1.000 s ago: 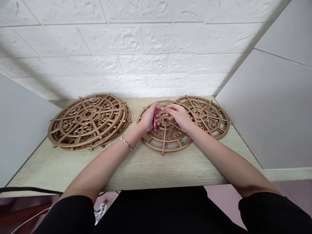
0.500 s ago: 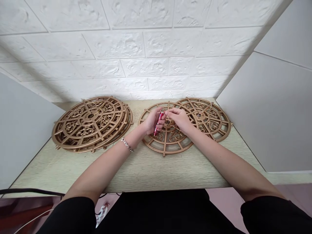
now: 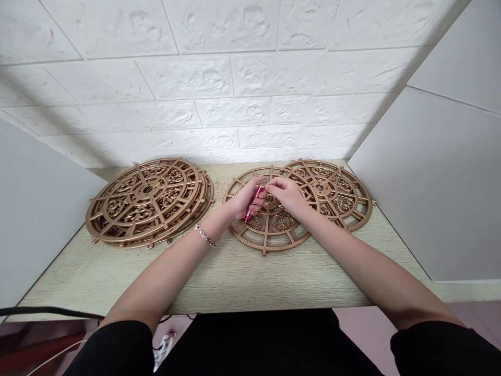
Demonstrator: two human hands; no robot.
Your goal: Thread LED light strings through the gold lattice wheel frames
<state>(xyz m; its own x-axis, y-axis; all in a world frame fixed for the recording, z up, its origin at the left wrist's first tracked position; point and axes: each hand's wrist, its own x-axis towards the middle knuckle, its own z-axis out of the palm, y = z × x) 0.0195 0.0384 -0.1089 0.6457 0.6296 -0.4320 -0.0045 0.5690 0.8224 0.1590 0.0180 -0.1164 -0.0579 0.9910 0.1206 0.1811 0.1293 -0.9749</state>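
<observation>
My left hand [image 3: 249, 199] is closed around a slim, shiny red-pink tube [image 3: 249, 213] with a pale upper end, holding it tilted. Close beside that end, my right hand [image 3: 287, 195] pinches with thumb and forefinger; whatever is between the fingertips is too small to make out. Both hands are over the middle of a round gold openwork panel [image 3: 265, 241], which they partly hide. A second gold openwork panel [image 3: 358, 219] lies to the right, overlapping the first, with a thin curved wire [image 3: 338, 171] at its top.
On the left of the pale wooden tabletop [image 3: 235, 284] lies a stack of similar gold panels [image 3: 117, 241]. A white brick-patterned wall [image 3: 250, 73] rises behind, with grey side panels [image 3: 438, 198] at both ends. A black cable [image 3: 50, 311] runs along the front left edge.
The view has shifted slightly, so the scene sits a little lower. The tube leans a bit more in my left hand; my right fingertips stay near its upper end.
</observation>
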